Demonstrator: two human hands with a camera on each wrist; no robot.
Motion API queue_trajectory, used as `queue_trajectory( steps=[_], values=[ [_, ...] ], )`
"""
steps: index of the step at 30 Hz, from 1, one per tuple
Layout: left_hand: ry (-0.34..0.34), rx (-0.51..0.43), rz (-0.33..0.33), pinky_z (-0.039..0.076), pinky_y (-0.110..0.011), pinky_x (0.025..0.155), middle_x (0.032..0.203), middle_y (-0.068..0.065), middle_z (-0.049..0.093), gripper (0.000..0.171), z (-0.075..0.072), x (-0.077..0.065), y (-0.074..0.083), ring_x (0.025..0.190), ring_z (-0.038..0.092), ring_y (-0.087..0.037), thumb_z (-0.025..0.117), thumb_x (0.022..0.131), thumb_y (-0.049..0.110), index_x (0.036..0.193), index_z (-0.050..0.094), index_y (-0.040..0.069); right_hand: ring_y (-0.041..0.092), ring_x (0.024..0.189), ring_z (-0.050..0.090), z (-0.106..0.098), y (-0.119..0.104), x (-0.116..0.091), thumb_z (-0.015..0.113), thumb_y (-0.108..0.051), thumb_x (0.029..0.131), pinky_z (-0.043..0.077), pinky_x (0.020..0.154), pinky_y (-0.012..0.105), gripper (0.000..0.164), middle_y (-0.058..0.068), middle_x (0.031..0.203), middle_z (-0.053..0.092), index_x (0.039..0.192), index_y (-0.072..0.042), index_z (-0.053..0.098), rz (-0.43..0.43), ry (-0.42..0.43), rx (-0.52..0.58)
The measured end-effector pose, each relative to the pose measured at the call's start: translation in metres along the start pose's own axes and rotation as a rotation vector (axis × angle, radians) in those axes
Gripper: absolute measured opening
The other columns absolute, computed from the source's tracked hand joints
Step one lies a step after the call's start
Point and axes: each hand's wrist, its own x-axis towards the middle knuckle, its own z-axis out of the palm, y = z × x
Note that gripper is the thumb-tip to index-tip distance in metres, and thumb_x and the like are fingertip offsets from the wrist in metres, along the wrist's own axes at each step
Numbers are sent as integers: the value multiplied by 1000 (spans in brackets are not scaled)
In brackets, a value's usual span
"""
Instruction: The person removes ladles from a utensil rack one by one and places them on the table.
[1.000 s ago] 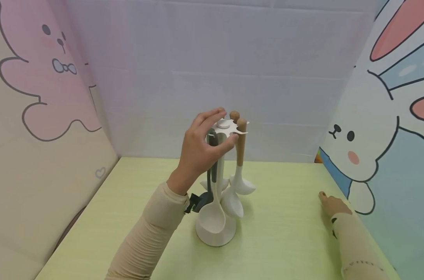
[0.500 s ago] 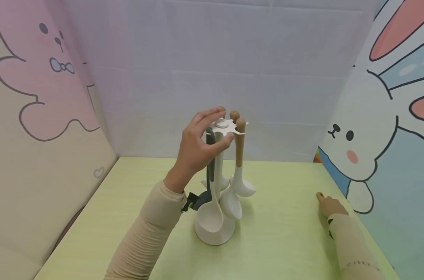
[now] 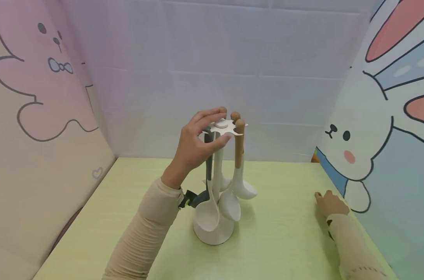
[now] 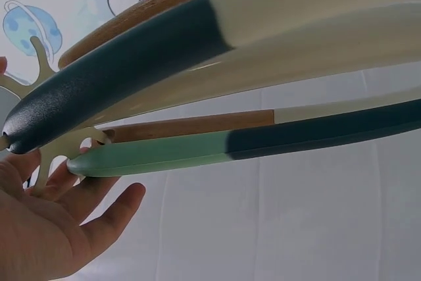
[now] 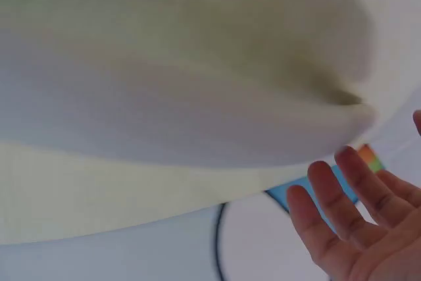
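A white utensil rack (image 3: 215, 236) stands upright on the table, with several kitchen utensils hanging from its hooked top. My left hand (image 3: 192, 146) holds that top from the left, thumb in front and fingers behind. Below it hang a white ladle (image 3: 206, 217) with a dark handle, a white spoon-like utensil (image 3: 230, 206) and a wooden-handled white ladle (image 3: 245, 189). A dark utensil (image 3: 199, 199) is partly covered by my sleeve. The left wrist view shows a green-and-dark handle (image 4: 158, 154) close to my fingers. Over at the right, my right hand (image 3: 332, 204) is away from the rack, its fingers relaxed.
The pale green table (image 3: 278, 233) runs back to a plain light wall (image 3: 267, 77). A bear is drawn on the left wall (image 3: 51, 97) and a rabbit on the right wall (image 3: 397, 163). My right hand lies near the table's right edge.
The hanging utensils have turned slightly about the stand, the front ladle shifting left and back. My left thumb has moved left with the top. The right hand has stayed almost in place.
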Motion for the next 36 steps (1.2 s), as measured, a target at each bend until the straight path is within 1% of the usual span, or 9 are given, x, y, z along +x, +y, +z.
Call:
queue_trajectory(
  steps=[2,6,13,17,22,25,27,31,36],
  values=[
    [-8,-5,-5,49,-34,91,136,-9,60,46,0,0,-1,123,56,-18,75,83,16,126,67,1,51,76,61,-6,-8,1,39,-32,101,49,65,62,53,36,90,59,114,20,42,-22,80,48],
    [-19,-18,-19,51,-35,88,136,-8,60,47,-1,0,-3,121,57,-18,74,83,18,127,67,3,52,86,62,-26,-36,0,47,-28,100,50,69,61,60,38,102,60,134,20,36,-128,182,106],
    [-46,-76,-24,49,-34,90,137,-7,59,48,-2,2,-7,122,55,-16,72,83,21,127,66,2,44,97,60,-70,-123,-31,51,-22,102,48,77,56,46,28,110,61,136,9,47,-320,407,398],
    [-61,-94,-10,47,-33,89,137,-6,60,51,-3,3,-10,120,55,-15,69,83,25,129,66,3,40,96,63,-86,-173,-59,58,-10,97,49,77,54,34,24,104,65,126,7,56,-552,582,514],
    [-84,-131,19,47,-31,87,137,-6,60,55,-4,5,-12,116,56,-15,67,83,32,130,65,3,32,90,66,-97,-220,-93,63,-2,90,51,79,32,29,17,98,69,118,6,63,-846,746,592],
    [-107,-168,40,48,-30,87,137,-8,59,57,-5,7,-15,115,56,-16,66,85,37,130,64,2,30,86,67,-100,-239,-109,64,-2,87,51,81,23,33,16,98,70,118,6,63,-969,762,645],
    [-121,-189,52,48,-30,87,137,-9,59,57,-6,8,-16,116,56,-17,66,85,37,130,64,1,29,85,68,-99,-249,-117,65,-1,85,54,79,26,36,15,98,70,120,6,62,-1023,741,678],
    [-144,-223,66,47,-32,91,136,-11,59,53,-8,10,-20,121,54,-18,65,85,30,128,64,-1,29,84,69,-94,-263,-125,69,3,83,58,72,37,43,16,101,69,125,7,59,-1073,672,711],
    [-169,-233,55,46,-33,93,136,-13,58,50,-8,10,-24,123,53,-18,64,83,25,125,65,-2,28,85,69,-79,-271,-128,71,8,81,59,69,37,50,17,103,69,129,8,56,-1110,609,732]
  ],
)
